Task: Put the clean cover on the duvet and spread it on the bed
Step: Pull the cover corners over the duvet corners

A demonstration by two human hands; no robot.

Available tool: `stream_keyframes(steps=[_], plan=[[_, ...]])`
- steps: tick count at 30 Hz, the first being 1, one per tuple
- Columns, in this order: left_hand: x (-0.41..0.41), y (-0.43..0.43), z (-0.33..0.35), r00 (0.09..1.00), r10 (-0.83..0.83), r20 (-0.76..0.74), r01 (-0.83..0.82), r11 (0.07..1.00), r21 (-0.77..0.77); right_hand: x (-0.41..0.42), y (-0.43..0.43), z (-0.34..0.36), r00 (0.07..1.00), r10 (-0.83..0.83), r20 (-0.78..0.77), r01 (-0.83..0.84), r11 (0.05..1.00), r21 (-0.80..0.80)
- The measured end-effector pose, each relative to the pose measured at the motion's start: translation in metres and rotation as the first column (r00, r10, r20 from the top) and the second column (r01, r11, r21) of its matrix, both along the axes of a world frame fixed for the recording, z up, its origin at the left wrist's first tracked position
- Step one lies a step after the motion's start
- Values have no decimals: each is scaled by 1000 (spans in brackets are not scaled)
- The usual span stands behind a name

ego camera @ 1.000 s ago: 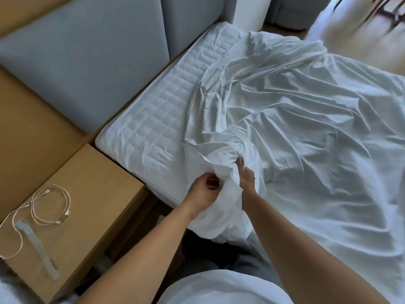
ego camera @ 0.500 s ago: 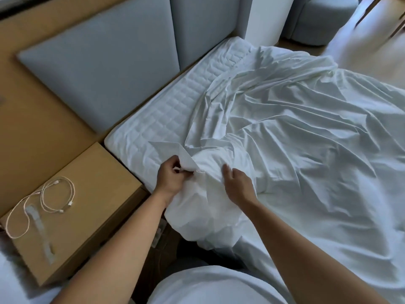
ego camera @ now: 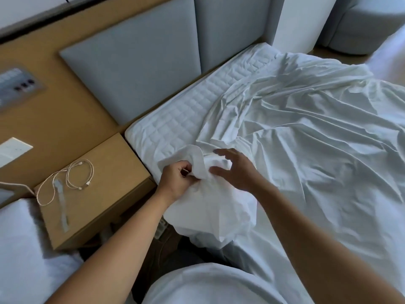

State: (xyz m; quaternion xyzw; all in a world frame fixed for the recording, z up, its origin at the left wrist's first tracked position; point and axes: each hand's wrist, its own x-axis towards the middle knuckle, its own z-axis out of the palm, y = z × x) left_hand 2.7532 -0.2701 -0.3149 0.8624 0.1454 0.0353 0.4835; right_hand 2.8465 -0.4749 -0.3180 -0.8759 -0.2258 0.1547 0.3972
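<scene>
Ok, L hand [ego camera: 178,182] pinches cover [ego camera: 210,207] corner, R hand [ego camera: 237,172] spread beside.

cover [ego camera: 306,132] on bed [ego camera: 175,119], nightstand [ego camera: 109,172] left

One view only: a head-worn wide-angle camera at the near side of the bed [ego camera: 175,119], by its head-end corner, facing forward and steeply down across it. Close range: forearms enter from the bottom edge, left hand [ego camera: 175,183] and right hand [ego camera: 237,172] mid-frame at the cover [ego camera: 219,207] on the bed's near edge. Headboard [ego camera: 135,69] beyond the bed, upper left; nightstand [ego camera: 103,200] left of the bed. Straight lines bow toward the frame edges.
</scene>
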Motion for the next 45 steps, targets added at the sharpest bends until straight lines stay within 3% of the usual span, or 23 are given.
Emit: stream_keyframes(steps=[2,4,8,13,18,22,24,26,27,30,33,36,39,41,43,45], plan=[[-1,1,3,1000,25,17,-25,1000,12,18,13,12,931,274,-242,-330,915,-232],[-4,4,4,995,88,45,-89,996,30,24,21,8,890,364,-275,-436,856,-279],[-13,4,0,959,267,94,-270,963,11,11,38,-10,985,166,-44,-168,986,-21],[-31,-13,-3,923,224,311,-294,935,198,9,50,-19,995,-41,-86,51,991,124],[-55,-22,-11,961,101,256,-167,954,250,13,56,-21,984,-97,-150,127,970,206],[-67,-16,-8,993,-84,81,77,993,84,10,55,-22,982,-86,-166,126,959,254],[-60,-7,-4,998,-67,-17,65,990,-126,5,56,-21,987,-38,-158,77,966,249],[-49,1,1,975,147,-168,-206,881,-425,4,56,-16,982,10,-189,28,981,193],[-43,5,1,943,200,-265,-311,809,-498,3,56,-12,974,36,-225,-1,988,153],[-31,12,0,932,-9,-361,-231,754,-615,1,55,-2,952,112,-284,-102,993,51],[-26,17,1,930,-196,-311,-139,596,-791,-1,55,3,940,146,-308,-153,988,0],[-25,22,-2,920,-195,-339,-194,526,-828,-5,65,-3,974,23,-227,-26,1000,-6],[-12,22,-7,923,-172,-345,-177,607,-775,-16,86,-9,990,-138,-11,139,989,54],[1,25,-7,932,-109,-346,-196,651,-733,-23,99,-11,942,-315,117,314,949,35],[14,36,-9,932,-39,-360,-246,660,-710,-26,109,-8,821,-567,71,569,822,-16],[25,53,-9,932,-5,-363,-268,666,-696,-27,120,-6,646,-736,-200,727,674,-130]])
